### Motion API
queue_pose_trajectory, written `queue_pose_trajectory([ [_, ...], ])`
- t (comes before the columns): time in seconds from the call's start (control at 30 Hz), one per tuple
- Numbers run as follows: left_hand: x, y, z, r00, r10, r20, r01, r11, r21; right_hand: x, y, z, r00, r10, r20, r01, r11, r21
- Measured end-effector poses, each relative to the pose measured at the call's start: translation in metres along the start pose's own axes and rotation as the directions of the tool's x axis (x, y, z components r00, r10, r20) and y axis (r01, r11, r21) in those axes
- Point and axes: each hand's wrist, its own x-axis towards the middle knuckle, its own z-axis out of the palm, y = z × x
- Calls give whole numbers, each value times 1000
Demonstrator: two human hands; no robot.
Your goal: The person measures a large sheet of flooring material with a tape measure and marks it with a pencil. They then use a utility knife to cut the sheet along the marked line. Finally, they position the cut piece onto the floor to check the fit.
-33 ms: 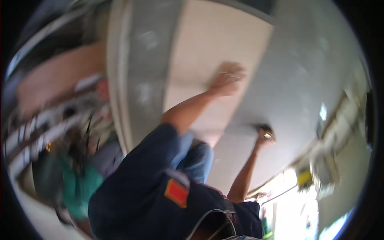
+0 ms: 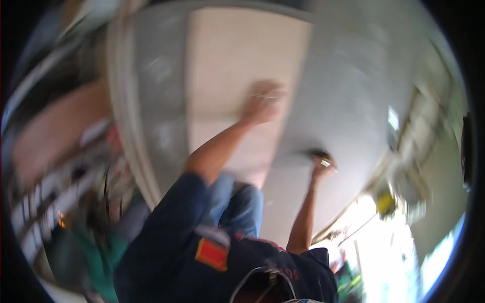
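My left hand [image 2: 263, 103] is over a pale beige panel [image 2: 247, 45], close to its right edge. Its fingers look curled, with thin pale lines across them, but motion blurs what they hold. On the grey surface [image 2: 343, 86] to the right, my right hand [image 2: 323, 169] is closed around a small dark object [image 2: 319, 153] with a shiny, yellowish part. Blur hides its exact kind. A dark shadow lies beside it. Both arms reach forward from dark blue sleeves.
Legs in blue jeans [image 2: 241, 207] show below the panel. Blurred clutter and a teal cloth-like shape [image 2: 103, 257] fill the left side. To the lower right are a yellow object [image 2: 385, 203], a bright opening [image 2: 389, 257] and a pale wall.
The whole view has shifted, so panel, surface and hands appear farther left. Both hands keep about the same places relative to the panel.
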Motion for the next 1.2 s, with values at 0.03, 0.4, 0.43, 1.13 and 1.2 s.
queue_pose_trajectory([
  [0.03,6,8,-7,1000,17,18,-19,996,83,1,-46,-17,996,77,52,-74,996,-52],
  [0.4,9,18,2,998,53,46,-60,981,182,-165,-293,82,570,-331,752,23,921,389],
  [0.43,10,19,-1,997,54,48,-62,980,189,-195,-303,112,566,-415,712,54,881,470],
  [1.13,12,14,0,996,20,81,-39,969,242,308,51,-80,958,-247,-149,153,873,-464],
  [1.2,16,16,3,995,43,88,-64,967,245,333,95,-78,990,-120,-71,72,877,-476],
])
